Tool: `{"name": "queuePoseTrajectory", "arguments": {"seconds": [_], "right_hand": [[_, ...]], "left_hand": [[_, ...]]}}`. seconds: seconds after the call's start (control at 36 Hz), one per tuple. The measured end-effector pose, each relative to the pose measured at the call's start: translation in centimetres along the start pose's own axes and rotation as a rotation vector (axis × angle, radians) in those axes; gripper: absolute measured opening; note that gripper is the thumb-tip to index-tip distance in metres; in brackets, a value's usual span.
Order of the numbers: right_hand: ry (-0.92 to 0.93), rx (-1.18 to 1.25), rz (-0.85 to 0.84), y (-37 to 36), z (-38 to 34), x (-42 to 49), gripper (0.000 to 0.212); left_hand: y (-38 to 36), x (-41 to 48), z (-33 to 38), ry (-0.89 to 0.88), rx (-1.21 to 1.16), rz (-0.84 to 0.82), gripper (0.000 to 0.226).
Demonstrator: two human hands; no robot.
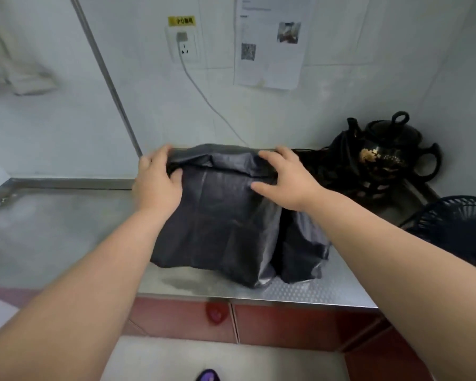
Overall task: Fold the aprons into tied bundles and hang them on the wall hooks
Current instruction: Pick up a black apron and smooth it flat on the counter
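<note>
At the worktop's (66, 232) back edge, left hand (156, 180) and right hand (287, 183) are gripping the apron's (220, 224) rolled end, fingers curled

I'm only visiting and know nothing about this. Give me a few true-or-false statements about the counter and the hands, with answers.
1. The left hand and right hand both hold the rolled far end of the dark apron. True.
2. The apron hangs from a hook. False: it lies on the steel counter.
3. A black teapot stands to the right of the apron. True.
4. The wall socket has nothing plugged in. False: a white cable runs down from it.
</note>
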State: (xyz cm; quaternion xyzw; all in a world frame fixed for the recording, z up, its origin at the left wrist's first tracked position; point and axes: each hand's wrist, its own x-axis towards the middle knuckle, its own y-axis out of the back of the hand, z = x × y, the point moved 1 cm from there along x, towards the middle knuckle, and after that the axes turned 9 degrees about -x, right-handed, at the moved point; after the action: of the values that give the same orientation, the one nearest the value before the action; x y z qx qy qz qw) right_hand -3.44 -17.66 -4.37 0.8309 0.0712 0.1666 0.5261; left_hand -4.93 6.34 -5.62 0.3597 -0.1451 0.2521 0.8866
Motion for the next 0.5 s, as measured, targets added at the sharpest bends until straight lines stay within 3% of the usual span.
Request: {"name": "queuePoseTrajectory", "arguments": {"seconds": [0.06, 0.11, 0.36, 0.5], "right_hand": [[-0.092, -0.019, -0.227, -2.2, 0.4, 0.0, 0.065], [-0.159, -0.004, -0.273, -4.3, 0.5, 0.2, 0.052], [-0.416, 0.057, -0.246, -8.1, 2.1, 3.1, 0.042], [-0.48, 0.09, -0.263, -10.1, 3.0, 5.0, 0.043]], "left_hand": [[-0.6, -0.5, -3.4, 0.281, 0.217, -0.194, 0.068], [-0.8, -0.7, -6.0, 0.424, 0.235, -0.233, 0.073], [-6.2, 0.9, -9.0, 0.147, 0.112, -0.589, 0.057], [-9.4, 1.7, -10.5, 0.139, 0.1, -0.785, 0.059]]}}
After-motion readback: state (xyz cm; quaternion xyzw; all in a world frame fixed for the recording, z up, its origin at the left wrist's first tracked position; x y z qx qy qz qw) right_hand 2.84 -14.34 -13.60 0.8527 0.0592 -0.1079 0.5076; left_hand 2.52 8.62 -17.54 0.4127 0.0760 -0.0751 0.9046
